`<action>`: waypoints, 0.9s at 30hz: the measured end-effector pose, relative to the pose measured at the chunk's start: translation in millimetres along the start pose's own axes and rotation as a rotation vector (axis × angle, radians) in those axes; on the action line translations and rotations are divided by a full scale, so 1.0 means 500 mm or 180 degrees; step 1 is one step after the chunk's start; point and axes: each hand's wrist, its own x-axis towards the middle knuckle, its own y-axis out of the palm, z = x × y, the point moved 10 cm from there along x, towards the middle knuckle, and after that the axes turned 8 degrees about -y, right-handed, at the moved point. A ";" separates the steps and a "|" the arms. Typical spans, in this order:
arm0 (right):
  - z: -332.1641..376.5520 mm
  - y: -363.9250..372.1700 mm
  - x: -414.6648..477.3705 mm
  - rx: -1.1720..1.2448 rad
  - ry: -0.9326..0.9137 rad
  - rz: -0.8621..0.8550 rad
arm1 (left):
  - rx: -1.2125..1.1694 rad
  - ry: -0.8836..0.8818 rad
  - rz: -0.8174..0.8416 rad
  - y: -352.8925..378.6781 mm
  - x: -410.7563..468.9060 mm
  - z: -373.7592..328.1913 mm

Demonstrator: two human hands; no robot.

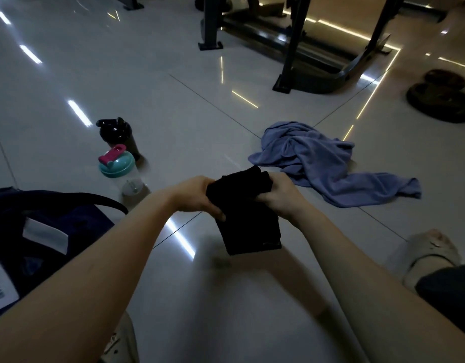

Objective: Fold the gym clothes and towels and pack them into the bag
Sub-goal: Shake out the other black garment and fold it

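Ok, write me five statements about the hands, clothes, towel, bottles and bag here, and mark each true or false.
1. The left hand and the right hand both grip the black garment. True.
2. The blue towel lies neatly folded. False: it lies crumpled on the floor.
3. The bag sits on the person's left side. True.
4. The black bottle and the teal-lidded bottle are packed in the bag. False: both stand on the floor beyond it.
5. The sandals rest on the towel. False: they sit apart from it, on the floor at far right.
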 end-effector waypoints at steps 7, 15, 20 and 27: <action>0.009 -0.047 -0.008 0.0227 -0.0196 -0.0515 | -0.0778 0.0204 -0.1246 -0.066 0.006 0.032; -0.026 -0.043 -0.028 -0.0363 -0.0283 -0.0601 | -0.0914 0.0526 -0.1508 -0.031 -0.007 0.031; -0.164 0.056 -0.128 -0.0899 0.0380 0.0157 | -0.0718 0.0031 -0.0551 0.137 0.000 0.122; -0.238 0.166 -0.237 -0.1216 0.0636 0.1187 | -0.0224 -0.0204 0.0481 0.292 -0.023 0.181</action>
